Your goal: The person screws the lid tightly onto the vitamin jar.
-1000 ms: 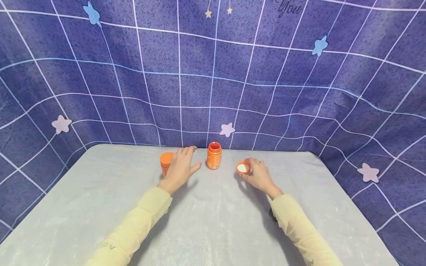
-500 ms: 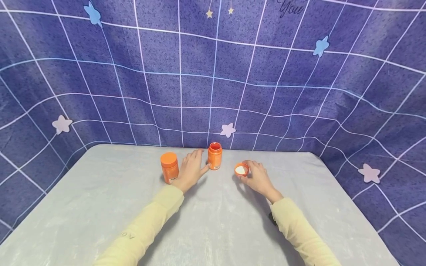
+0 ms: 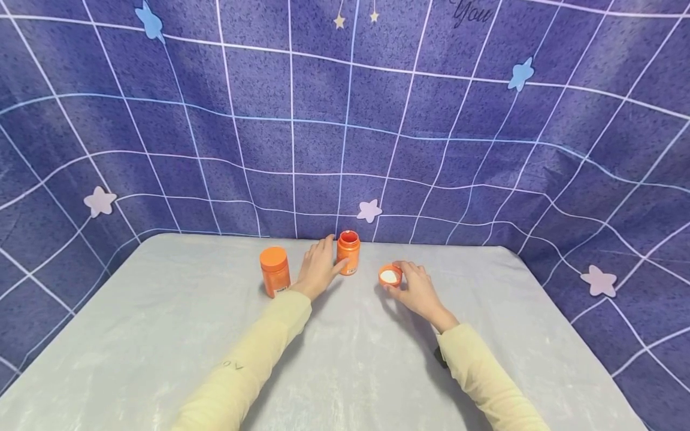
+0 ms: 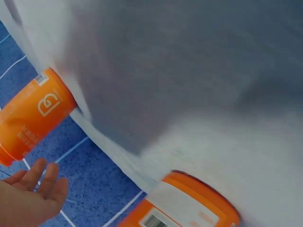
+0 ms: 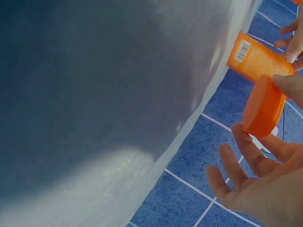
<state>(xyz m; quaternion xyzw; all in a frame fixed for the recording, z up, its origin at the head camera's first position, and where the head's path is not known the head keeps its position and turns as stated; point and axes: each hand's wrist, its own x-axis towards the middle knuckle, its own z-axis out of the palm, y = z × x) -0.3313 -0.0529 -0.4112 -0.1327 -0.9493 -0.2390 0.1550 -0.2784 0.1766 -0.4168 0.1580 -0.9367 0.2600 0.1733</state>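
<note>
An orange bottle [image 3: 351, 248] without its lid stands upright near the back of the table. My left hand [image 3: 317, 270] is just left of it, fingers extended and thumb across its front. In the left wrist view, the fingers of that hand [image 4: 35, 198] stay spread beside the neck of the bottle [image 4: 35, 113]. To the right, my right hand [image 3: 421, 294] pinches an orange screw lid [image 3: 390, 276] by its edge between thumb and fingertips, the pale inner side facing up. The right wrist view shows the outer side of the lid [image 5: 260, 106].
A second orange bottle [image 3: 275, 272], larger and with its lid on, stands left of my left forearm. A grey cloth covers the table [image 3: 345, 359]. Behind it hangs a blue curtain [image 3: 323, 149] with white lines and stars. A dark object [image 3: 441, 356] shows beside my right sleeve.
My left hand has moved right, from in front of the larger bottle to the lidless one, uncovering the larger bottle. My right hand has shifted the lid slightly left.
</note>
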